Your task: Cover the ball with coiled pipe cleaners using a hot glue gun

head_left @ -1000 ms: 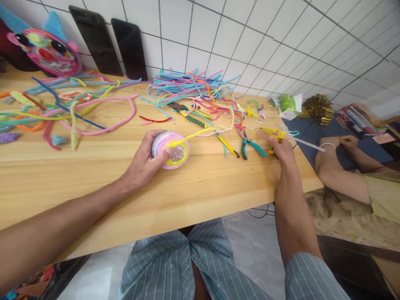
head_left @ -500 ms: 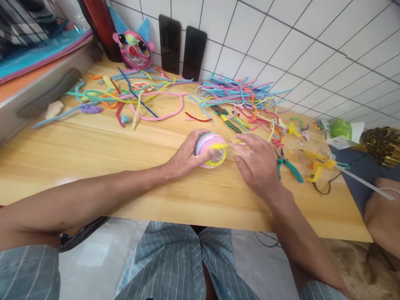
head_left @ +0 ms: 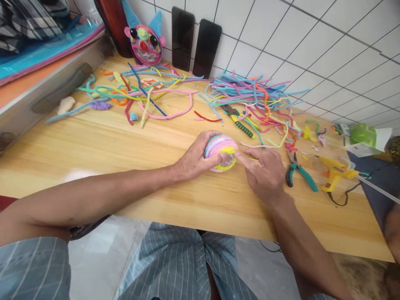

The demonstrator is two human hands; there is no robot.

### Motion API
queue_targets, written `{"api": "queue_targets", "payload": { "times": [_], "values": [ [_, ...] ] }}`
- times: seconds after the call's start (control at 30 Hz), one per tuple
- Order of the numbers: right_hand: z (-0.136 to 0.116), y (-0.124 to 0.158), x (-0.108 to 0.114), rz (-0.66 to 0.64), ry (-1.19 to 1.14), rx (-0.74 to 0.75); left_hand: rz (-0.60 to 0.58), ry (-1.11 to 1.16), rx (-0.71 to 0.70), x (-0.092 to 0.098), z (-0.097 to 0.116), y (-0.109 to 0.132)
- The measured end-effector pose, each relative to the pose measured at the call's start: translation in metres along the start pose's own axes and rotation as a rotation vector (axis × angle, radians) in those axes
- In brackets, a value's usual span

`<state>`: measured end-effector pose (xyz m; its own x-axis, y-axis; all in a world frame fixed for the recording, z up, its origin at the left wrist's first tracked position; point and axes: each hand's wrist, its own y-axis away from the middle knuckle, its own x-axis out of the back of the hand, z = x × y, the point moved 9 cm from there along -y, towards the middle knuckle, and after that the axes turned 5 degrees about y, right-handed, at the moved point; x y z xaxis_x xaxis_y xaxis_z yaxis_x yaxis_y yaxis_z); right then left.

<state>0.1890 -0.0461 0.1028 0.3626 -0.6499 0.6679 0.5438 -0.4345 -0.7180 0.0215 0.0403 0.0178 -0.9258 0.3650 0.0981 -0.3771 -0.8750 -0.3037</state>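
A round ball (head_left: 215, 146) wound with pink, purple, teal and yellow pipe cleaners rests on the table, a clear plastic area showing inside its yellow ring (head_left: 225, 168). My left hand (head_left: 200, 156) grips it from the left, thumb across the front and fingers around the back. At the ball's right edge, my right hand (head_left: 265, 171) touches the yellow winding with an outstretched fingertip. Its fingers are apart, and no loose strand shows between them. A pale pipe cleaner (head_left: 275, 146) lies just behind that hand.
Behind are a pile of pipe cleaners (head_left: 240, 93), green-yellow pliers (head_left: 243, 127) and two phones (head_left: 206, 50) leaning against the wall. Teal pliers (head_left: 301, 173) and a yellow glue gun (head_left: 336, 173) lie right. A decorated figure (head_left: 145, 46) stands back left, near a plastic box (head_left: 56, 91).
The yellow strand stretched to my right hand now lies against the ball. My right fingers have moved onto its edge. The view has shifted, so things appear further right.
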Motion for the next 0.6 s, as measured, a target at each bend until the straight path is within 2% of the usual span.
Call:
{"api": "queue_targets", "payload": {
  "times": [0.6],
  "values": [
    [-0.0056,0.0053,-0.0064,-0.089,-0.029,-0.049,0.017,-0.013,0.035,0.0028,0.0062,0.0036]
  ]
}}
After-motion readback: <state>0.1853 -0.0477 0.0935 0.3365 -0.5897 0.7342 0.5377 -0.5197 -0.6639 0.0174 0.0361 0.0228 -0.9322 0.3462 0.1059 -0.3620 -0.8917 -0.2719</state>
